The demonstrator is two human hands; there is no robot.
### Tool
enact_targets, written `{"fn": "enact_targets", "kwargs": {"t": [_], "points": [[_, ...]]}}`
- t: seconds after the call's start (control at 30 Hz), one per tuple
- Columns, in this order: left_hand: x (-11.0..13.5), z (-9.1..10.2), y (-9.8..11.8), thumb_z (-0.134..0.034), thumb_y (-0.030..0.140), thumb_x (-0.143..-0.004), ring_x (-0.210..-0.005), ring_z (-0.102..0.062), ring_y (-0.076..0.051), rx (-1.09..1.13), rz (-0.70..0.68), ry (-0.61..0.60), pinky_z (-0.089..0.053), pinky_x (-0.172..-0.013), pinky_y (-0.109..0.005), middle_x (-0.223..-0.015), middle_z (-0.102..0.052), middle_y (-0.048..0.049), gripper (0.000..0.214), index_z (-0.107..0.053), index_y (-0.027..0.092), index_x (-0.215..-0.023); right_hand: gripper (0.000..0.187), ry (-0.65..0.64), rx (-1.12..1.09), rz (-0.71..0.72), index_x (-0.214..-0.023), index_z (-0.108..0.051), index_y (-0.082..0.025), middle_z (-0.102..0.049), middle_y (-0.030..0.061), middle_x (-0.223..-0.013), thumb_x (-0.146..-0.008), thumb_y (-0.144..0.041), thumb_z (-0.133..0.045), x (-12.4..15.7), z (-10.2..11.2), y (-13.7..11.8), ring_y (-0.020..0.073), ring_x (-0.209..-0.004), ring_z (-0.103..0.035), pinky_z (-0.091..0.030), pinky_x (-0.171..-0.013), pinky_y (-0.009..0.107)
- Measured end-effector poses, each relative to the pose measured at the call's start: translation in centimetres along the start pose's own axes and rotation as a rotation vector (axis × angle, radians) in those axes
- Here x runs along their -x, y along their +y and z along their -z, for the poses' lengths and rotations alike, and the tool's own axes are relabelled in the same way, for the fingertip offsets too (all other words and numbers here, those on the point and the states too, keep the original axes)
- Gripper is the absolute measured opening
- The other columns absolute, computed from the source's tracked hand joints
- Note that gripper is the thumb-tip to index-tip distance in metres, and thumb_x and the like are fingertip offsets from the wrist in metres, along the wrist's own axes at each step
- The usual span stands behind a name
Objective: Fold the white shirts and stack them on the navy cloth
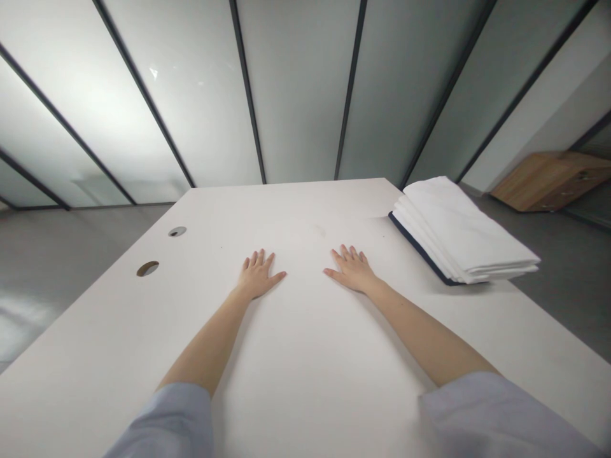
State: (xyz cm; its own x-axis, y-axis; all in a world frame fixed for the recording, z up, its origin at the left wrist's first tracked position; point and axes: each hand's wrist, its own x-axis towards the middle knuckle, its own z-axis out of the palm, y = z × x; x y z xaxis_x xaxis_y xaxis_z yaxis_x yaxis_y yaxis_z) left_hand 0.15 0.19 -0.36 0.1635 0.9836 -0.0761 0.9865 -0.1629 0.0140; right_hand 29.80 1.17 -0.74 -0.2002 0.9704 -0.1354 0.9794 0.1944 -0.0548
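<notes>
My left hand (256, 275) lies flat on the white table (305, 356), palm down with its fingers spread. To its right, my right hand (352, 269) rests the same way, also open, with a gap of bare tabletop between the two thumbs. Neither hand holds anything. A stack of folded white cloth (463, 229) sits near the table's right edge, beyond my right hand and apart from it. Beneath the stack a dark navy layer (420, 251) shows along its left side; what it is I cannot make out.
Two round cable holes, one with a grey insert (177, 231) and one uncovered (147, 268), pierce the table's left side. Frosted glass panels (300, 95) with dark frames stand behind the far edge. A wooden cabinet (548, 181) is on the floor at the right.
</notes>
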Motion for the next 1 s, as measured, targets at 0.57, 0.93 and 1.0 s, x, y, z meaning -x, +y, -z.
{"fn": "enact_targets", "kwargs": {"t": [0.57,0.93,1.0], "points": [[-0.01,0.11,0.05,-0.018,0.077,-0.084,-0.145,-0.012,-0.032,0.0,0.002,-0.005,-0.016,-0.115,-0.047,-0.159,-0.015,-0.0133,0.089,-0.023,0.02,-0.152,0.092,0.007,-0.007,0.001,-0.153,-0.019,-0.019,-0.011,0.0142,-0.159,-0.083,-0.079,-0.015,-0.08,-0.11,0.05,0.0381,-0.144,-0.009,-0.007,-0.113,0.054],[0.0,0.05,0.08,-0.022,0.075,-0.085,-0.145,-0.014,-0.032,-0.008,-0.001,0.006,-0.017,-0.115,-0.047,-0.159,-0.016,-0.0104,0.085,-0.022,0.023,-0.152,0.092,0.001,0.002,-0.003,-0.153,-0.018,-0.021,-0.011,0.0121,-0.16,-0.082,-0.079,-0.014,-0.13,-0.16,0.15,0.0376,-0.144,-0.009,-0.007,-0.113,0.053],[-0.02,0.0,0.05,-0.022,0.075,-0.085,-0.145,-0.013,-0.032,-0.005,-0.002,0.011,-0.017,-0.115,-0.047,-0.159,-0.016,-0.0104,0.085,-0.021,0.023,-0.152,0.092,0.002,0.003,-0.003,-0.153,-0.018,-0.021,-0.01,0.0119,-0.16,-0.082,-0.079,-0.013,-0.1,-0.13,0.14,0.0376,-0.144,-0.009,-0.007,-0.113,0.053]]}}
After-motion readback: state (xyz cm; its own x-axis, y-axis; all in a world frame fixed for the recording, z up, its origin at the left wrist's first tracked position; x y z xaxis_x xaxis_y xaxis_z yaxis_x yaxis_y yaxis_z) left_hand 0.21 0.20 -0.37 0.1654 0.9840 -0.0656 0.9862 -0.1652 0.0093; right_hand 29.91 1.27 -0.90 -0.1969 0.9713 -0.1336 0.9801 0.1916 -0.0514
